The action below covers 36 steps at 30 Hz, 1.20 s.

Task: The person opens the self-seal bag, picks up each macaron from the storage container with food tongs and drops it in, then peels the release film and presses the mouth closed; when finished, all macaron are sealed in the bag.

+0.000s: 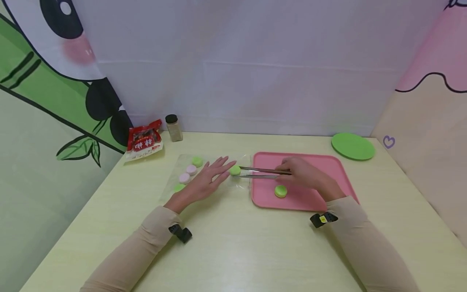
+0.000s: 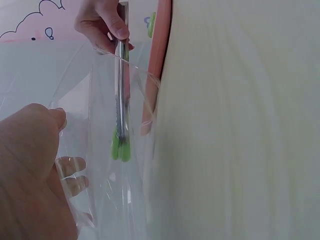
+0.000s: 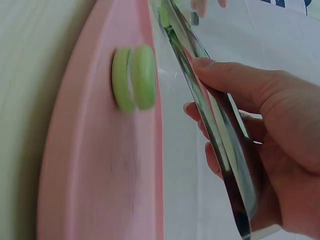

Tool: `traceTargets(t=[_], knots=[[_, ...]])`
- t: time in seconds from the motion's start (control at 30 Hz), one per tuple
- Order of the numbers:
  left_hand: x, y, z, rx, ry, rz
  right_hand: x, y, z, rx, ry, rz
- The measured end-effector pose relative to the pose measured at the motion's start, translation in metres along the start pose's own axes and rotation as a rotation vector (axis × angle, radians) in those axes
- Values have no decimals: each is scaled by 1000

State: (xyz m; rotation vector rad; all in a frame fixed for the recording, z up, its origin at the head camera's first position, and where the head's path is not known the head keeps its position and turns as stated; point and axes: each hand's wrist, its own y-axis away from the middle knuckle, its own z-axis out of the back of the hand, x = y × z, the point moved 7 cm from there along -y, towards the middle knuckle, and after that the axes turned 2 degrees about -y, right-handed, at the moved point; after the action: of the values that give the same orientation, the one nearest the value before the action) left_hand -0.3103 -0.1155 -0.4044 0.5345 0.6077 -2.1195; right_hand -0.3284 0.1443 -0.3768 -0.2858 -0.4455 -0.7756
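My right hand (image 1: 300,174) grips metal tongs (image 1: 264,176) above the pink tray (image 1: 310,205). A green macaron (image 1: 235,170) sits between the tong tips, at the mouth of a clear plastic bag (image 2: 102,165). My left hand (image 1: 204,182) reaches over that bag with straight, spread fingers, and in the left wrist view its fingers lie against the plastic. Under the plastic, left of the left hand, are two pale pink macarons (image 1: 191,170) and two green macarons (image 1: 197,162). Another green macaron (image 3: 134,78) stays on the tray.
A red and white snack packet (image 1: 144,140) stands at the back left beside a black-capped jar (image 1: 174,128). At the back right lies a green plate (image 1: 353,146). A printed cloth (image 1: 255,81) hangs behind the pale table (image 1: 233,251).
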Motion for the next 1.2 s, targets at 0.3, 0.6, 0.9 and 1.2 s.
traceTargets(t=[0.3,0.6,0.9,1.2], knots=[[0,0,0,1,10,-4,21,-38,-20,44,-20,-2],[0,-1,0,-3,-1,-8,38,-74,-33,62,30,41],[-2,-1,-1,4,-1,-19,44,-91,-43,65,22,16],[-4,1,-1,-2,-4,-23,45,-95,-49,58,1,-20]])
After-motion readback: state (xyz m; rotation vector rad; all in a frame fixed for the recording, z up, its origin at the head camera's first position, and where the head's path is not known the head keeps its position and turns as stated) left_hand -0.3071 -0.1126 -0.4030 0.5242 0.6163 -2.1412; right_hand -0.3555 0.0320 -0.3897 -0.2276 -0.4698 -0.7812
